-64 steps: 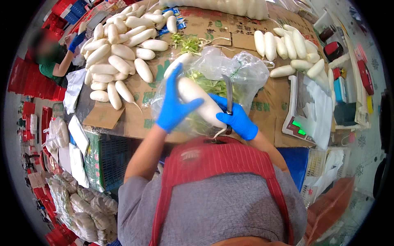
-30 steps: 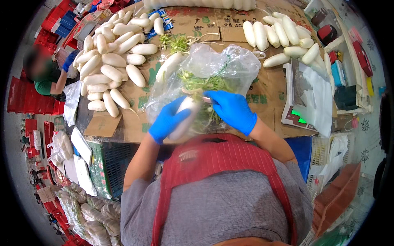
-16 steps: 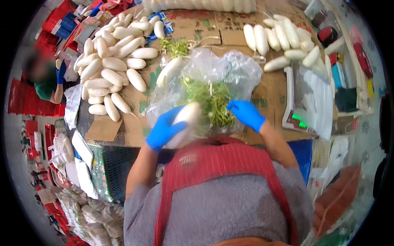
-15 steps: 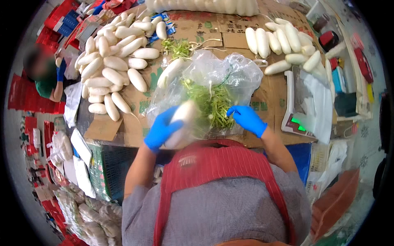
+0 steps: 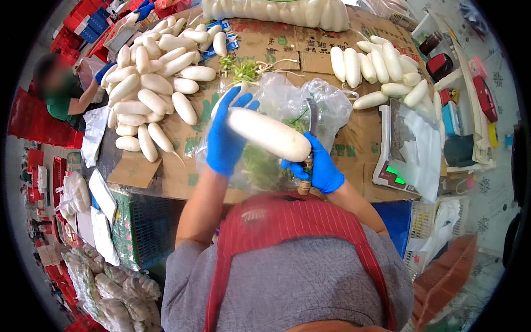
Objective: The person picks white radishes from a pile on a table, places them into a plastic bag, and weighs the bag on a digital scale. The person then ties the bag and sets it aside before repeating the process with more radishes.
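My left hand (image 5: 227,138), in a blue glove, holds a long white radish (image 5: 265,131) at its left end, fingers raised along it. My right hand (image 5: 323,169), also gloved, grips a knife (image 5: 312,117) by its wooden handle at the radish's right end; the curved blade points upward behind the radish. Under both hands lies a clear plastic bag (image 5: 329,105) with green leafy trimmings (image 5: 260,166) in it, on the cardboard-covered table (image 5: 359,160). Part of another radish shows behind my left fingers.
Radish piles (image 5: 155,94) (image 5: 381,66) lie left and right, a long bagged bundle (image 5: 276,12) at the back, small leaf tops (image 5: 243,69) nearby. A scale (image 5: 387,166) sits at the right. A co-worker (image 5: 69,102) in blue gloves is at the left. Crates (image 5: 141,227) stand below the edge.
My left hand has lifted and turned the radish from upright, low over the bag, to lying crosswise higher up. My right hand, lately over the trimmings, now shows the knife upright.
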`<state>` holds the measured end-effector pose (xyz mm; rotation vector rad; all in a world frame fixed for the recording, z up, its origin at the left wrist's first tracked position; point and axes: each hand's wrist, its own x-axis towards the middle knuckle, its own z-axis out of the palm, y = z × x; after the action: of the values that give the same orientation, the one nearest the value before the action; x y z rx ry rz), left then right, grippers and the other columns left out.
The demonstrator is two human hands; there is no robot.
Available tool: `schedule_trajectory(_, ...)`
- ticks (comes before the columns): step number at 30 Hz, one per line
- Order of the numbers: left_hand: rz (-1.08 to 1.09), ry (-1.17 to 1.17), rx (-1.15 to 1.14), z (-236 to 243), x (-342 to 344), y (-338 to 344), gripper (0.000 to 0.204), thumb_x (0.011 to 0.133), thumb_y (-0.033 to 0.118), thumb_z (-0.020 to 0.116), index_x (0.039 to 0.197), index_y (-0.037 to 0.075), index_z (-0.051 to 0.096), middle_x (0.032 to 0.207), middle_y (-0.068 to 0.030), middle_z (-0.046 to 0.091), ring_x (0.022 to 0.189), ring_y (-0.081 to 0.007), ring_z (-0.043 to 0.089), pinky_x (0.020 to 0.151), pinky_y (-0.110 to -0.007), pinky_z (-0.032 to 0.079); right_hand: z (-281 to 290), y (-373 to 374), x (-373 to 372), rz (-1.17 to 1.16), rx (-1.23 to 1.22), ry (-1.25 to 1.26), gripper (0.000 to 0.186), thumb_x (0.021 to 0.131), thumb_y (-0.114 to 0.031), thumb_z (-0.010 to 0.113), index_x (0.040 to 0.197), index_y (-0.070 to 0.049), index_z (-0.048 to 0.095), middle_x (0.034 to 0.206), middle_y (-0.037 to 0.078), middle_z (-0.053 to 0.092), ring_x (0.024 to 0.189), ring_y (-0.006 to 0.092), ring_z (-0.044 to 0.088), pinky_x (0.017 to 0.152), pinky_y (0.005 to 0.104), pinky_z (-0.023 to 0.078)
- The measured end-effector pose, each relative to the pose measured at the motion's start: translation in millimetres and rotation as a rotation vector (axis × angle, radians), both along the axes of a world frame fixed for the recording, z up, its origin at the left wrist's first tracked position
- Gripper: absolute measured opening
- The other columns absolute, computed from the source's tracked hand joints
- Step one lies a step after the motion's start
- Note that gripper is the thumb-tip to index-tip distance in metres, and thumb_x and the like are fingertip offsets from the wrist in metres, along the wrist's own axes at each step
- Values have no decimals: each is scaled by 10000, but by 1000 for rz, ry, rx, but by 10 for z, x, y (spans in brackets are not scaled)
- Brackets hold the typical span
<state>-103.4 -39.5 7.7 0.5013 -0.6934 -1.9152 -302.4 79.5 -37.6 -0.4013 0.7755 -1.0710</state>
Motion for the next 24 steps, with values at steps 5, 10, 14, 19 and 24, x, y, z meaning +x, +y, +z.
schedule_trajectory(5,-56,43,-17,-353,186,-187,292,1019,310,443,1105,58,561,1034,-98,621,1019,-271,595,982,-417,468,21,36,-25,-34,-114,205,473,985,-360,471,1353,-63,487,941,104,655,728,127,608,532,212,458)
schedule_trajectory(10,-28,115,168,-556,191,-115,425,1021,379,419,1155,1,558,1098,-135,618,1073,-274,576,978,-423,451,90,79,-27,-121,-185,431,473,927,-202,618,1346,-22,491,837,51,612,640,100,552,488,226,413)
schedule_trajectory(14,-93,-7,117,-217,131,55,458,1008,395,432,1264,27,525,1227,-156,594,1155,-289,568,971,-428,482,18,127,-100,-174,-207,337,444,922,-221,624,1293,-3,516,857,68,624,629,103,549,473,220,404)
schedule_trajectory(19,-132,-333,-36,-146,200,193,474,969,411,504,1288,60,510,1233,-134,581,1121,-273,586,903,-446,517,10,157,-238,-34,-164,372,465,918,-292,624,1268,0,532,959,93,662,634,99,539,490,213,414)
schedule_trajectory(24,-149,-483,25,-346,245,229,489,965,441,504,1281,68,515,1201,-118,592,1096,-255,600,863,-458,533,107,75,-132,-125,-452,617,511,906,-274,627,1339,-26,514,1147,87,629,956,128,562,738,265,481)
